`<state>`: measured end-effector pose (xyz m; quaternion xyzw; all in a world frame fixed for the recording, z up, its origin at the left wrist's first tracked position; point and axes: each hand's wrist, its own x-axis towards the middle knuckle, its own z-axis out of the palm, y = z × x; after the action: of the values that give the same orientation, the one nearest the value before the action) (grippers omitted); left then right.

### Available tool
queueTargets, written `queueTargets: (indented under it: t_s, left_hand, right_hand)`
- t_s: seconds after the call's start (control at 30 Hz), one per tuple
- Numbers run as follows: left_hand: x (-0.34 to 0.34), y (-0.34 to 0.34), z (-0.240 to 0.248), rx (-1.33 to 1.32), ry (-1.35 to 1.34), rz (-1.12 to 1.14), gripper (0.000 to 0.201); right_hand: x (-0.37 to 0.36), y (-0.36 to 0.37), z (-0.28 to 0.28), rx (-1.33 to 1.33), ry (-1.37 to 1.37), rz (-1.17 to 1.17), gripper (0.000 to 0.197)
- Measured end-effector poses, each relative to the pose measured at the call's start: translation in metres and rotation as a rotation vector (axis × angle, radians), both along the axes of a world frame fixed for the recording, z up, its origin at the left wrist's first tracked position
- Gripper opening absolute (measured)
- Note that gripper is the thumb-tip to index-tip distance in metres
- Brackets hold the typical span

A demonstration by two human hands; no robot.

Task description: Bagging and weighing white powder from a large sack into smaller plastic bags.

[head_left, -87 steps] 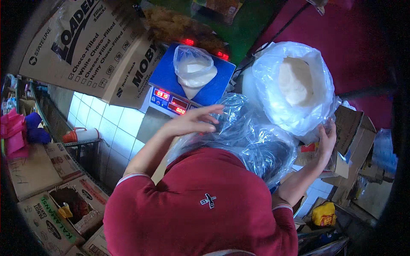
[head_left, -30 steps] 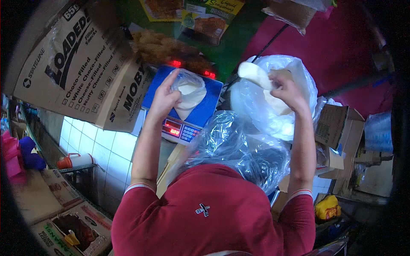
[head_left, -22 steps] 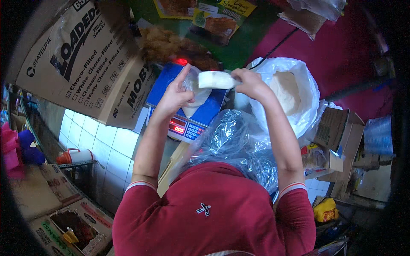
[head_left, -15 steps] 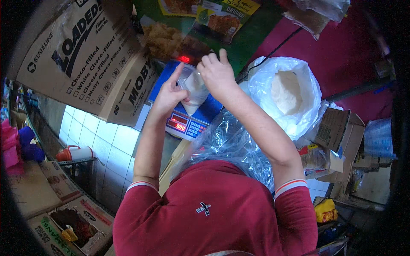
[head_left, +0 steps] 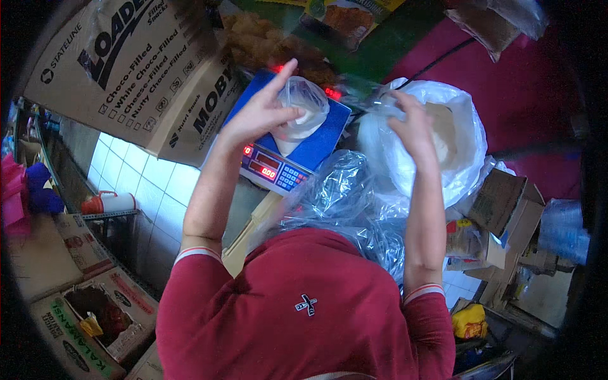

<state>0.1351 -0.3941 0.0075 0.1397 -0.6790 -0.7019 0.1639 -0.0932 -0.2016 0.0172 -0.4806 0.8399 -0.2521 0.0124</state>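
Note:
A clear plastic bag [head_left: 292, 134] of white powder, its mouth spread, rests on the blue pan of a digital scale [head_left: 320, 147]. My left hand [head_left: 261, 117] is at the bag's left side, thumb pressed on its rim and index finger stretched out; the lower fingers are partly hidden. Over the left rim of a large white plastic sack [head_left: 465, 171] hovers my right hand [head_left: 415, 130], fingers bent and blurred. A smeared piece of clear plastic [head_left: 364, 95] shows beside those fingers; whether they hold it is unclear. Pale powder [head_left: 442, 136] fills the sack.
Large cardboard boxes [head_left: 126, 82] stand left of the scale. Crumpled clear plastic [head_left: 345, 183] lies between my body and the sack. A dark cord [head_left: 437, 62] runs behind the sack. An opened carton [head_left: 503, 209] sits at the right, and a red-and-white jug [head_left: 109, 202] at the far left.
My right hand has left the small bag and moved right to the sack. The small bag's mouth now looks wider, with my left hand still at it.

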Motion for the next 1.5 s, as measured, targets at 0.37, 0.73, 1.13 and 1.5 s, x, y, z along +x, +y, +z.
queueTargets:
  t_s: [0.37, 0.73, 1.13, 1.5]
  left_hand:
    - [0.029, -0.028, 0.022, -0.163, -0.126, 0.309, 0.079]
    - [0.012, -0.010, 0.029, -0.154, -0.196, 0.233, 0.067]
    - [0.005, -0.001, 0.008, -0.228, -0.270, 0.268, 0.070]
    - [0.008, -0.006, 0.001, -0.189, -0.206, 0.305, 0.069]
  right_hand:
    - [-0.108, 0.129, -0.022, 0.334, 0.042, -0.612, 0.055]
    - [-0.145, 0.122, -0.075, 0.731, 0.388, -0.532, 0.035]
    - [-0.174, 0.112, -0.138, 0.826, 0.483, -0.497, 0.023]
    - [-0.191, 0.141, -0.179, 0.467, -0.161, -0.532, 0.031]
